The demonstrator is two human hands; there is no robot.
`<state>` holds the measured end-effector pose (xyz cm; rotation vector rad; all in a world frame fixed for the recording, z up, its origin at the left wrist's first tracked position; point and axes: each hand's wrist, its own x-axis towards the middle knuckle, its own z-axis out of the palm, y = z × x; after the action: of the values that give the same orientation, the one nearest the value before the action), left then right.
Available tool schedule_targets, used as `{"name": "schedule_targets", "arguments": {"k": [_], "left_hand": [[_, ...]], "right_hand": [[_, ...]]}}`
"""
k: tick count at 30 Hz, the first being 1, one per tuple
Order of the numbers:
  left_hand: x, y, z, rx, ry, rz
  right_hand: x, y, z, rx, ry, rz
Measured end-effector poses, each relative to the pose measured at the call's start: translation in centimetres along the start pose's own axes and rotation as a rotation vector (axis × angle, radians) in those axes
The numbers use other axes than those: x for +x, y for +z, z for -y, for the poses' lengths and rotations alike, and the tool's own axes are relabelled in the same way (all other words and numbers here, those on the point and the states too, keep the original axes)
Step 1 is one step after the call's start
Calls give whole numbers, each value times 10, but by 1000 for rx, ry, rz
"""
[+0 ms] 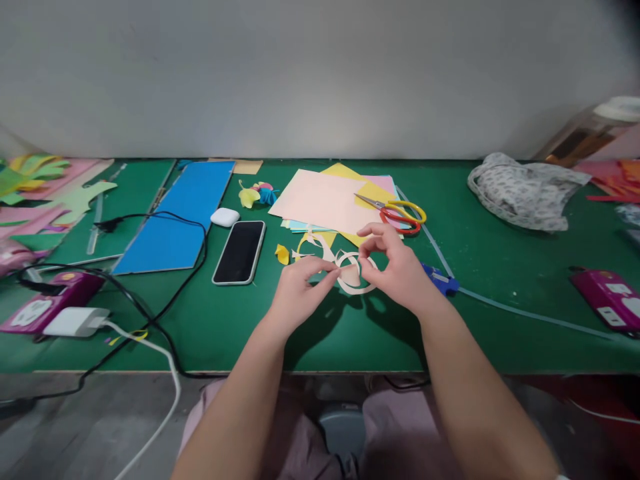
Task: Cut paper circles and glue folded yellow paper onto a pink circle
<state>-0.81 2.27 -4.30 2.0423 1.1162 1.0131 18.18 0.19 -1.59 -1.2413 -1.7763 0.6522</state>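
A pale paper strip [356, 291], curled in a loose spiral, hangs between my two hands over the green table. My left hand [306, 288] pinches its left part between thumb and fingers. At the right side of the curl, my right hand [393, 267] has thumb and fingertips closed on the strip. Just behind lie pale paper scraps [325, 245]. Farther back, a stack of coloured sheets [315, 197] has a pale pink sheet on top, and scissors [400, 212] with yellow and red handles rest on it, blades pointing left.
Left of my hands are a phone [240, 253], a white case [225, 217], a blue board [175, 227], small paper flowers [257, 194] and black cables. A blue tool [440, 279] lies by my right wrist. Farther right are a patterned cloth [523, 193] and a magenta power strip [607, 300].
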Motion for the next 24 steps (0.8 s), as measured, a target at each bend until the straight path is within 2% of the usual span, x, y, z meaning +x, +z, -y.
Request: {"name": "schedule_targets", "arguments": {"k": [3, 7, 12, 15, 20, 24], "left_hand": [[0, 0, 1, 1, 14, -6], [1, 1, 3, 24, 48, -15], [3, 4, 4, 23, 102, -108], [4, 5, 3, 53, 111, -125], [4, 4, 3, 79, 74, -98], [5, 0, 4, 42, -6, -109]], "right_hand": [[1, -1, 0, 34, -23, -12], [4, 2, -2, -110, -112, 73], [6, 9, -3, -223, -162, 63], [5, 13, -1, -248, -167, 69], [4, 13, 1, -254, -157, 94], [5, 6, -1, -233, -138, 46]]}}
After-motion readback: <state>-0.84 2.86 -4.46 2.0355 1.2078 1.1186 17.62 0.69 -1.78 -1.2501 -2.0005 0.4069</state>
